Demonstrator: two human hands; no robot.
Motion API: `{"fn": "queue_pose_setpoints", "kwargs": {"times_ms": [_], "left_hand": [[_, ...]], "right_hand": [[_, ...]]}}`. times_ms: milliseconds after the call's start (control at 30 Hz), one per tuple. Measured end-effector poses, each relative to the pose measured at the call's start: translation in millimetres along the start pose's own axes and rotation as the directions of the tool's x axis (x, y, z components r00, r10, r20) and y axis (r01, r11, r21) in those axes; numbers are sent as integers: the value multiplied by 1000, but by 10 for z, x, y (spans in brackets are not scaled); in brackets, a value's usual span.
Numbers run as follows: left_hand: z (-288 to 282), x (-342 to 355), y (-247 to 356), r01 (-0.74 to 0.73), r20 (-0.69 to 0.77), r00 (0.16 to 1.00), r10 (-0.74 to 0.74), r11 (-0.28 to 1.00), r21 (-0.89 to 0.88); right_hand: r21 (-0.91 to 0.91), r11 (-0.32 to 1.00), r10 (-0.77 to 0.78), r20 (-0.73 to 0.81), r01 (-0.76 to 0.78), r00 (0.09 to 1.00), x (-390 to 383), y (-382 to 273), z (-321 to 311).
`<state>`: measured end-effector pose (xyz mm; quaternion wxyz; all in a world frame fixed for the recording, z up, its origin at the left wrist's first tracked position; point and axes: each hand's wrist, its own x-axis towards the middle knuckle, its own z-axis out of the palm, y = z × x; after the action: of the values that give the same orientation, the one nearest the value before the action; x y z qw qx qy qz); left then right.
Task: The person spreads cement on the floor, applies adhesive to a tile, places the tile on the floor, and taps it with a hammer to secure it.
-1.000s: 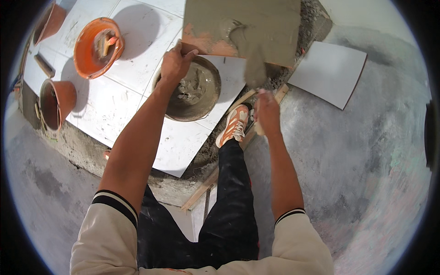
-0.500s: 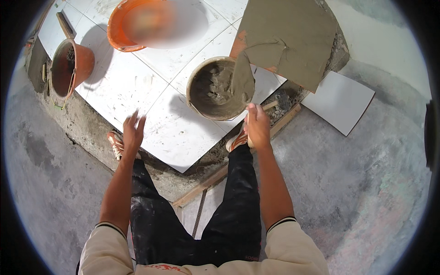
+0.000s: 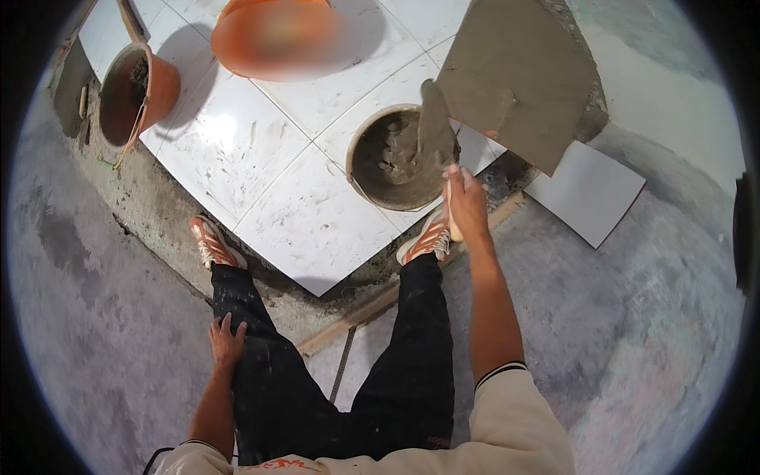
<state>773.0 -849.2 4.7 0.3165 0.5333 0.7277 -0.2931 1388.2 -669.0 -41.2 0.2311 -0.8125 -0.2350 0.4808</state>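
My right hand [image 3: 467, 204] is closed around the handle of a trowel [image 3: 433, 119]. The trowel's blade is coated in wet grey mortar and stands tilted over the right side of a mortar bucket [image 3: 355, 184]. Lumpy mortar [image 3: 396, 150] partly fills that bucket, which sits on white floor tiles [image 3: 273, 190]. Beyond it, a smooth layer of mortar [image 3: 522, 79] covers a slab whose orange-brown edge shows in places. With its fingers apart, my left hand [image 3: 227, 342] rests on my left leg near the knee, holding nothing.
An orange bucket [image 3: 165, 89] with a wire handle tilts at the left, near a wooden stick [image 3: 131, 20]. A wide orange basin [image 3: 237, 59] stands at the back, its contents blurred. One loose white tile [image 3: 590, 194] lies at right. A wooden strip [image 3: 372, 306] edges the step by my feet.
My left hand has dropped from above the tiles onto my left leg. The trowel blade has turned more upright at the bucket, still in my right hand. The mortar layer looks smoother.
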Motion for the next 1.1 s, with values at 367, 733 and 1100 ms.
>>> {"fn": "queue_pose_setpoints", "kwargs": {"times_ms": [367, 733, 1100], "left_hand": [[-21, 13, 80, 51, 10, 999, -51, 998, 27], [3, 32, 57, 40, -7, 999, -39, 998, 48], [-6, 13, 36, 68, -10, 998, -68, 998, 10]], "right_hand": [[144, 989, 32, -354, 20, 935, 12, 772, 364], [618, 780, 251, -167, -97, 953, -258, 223, -178], [-288, 956, -114, -218, 48, 969, -215, 193, 819]]}}
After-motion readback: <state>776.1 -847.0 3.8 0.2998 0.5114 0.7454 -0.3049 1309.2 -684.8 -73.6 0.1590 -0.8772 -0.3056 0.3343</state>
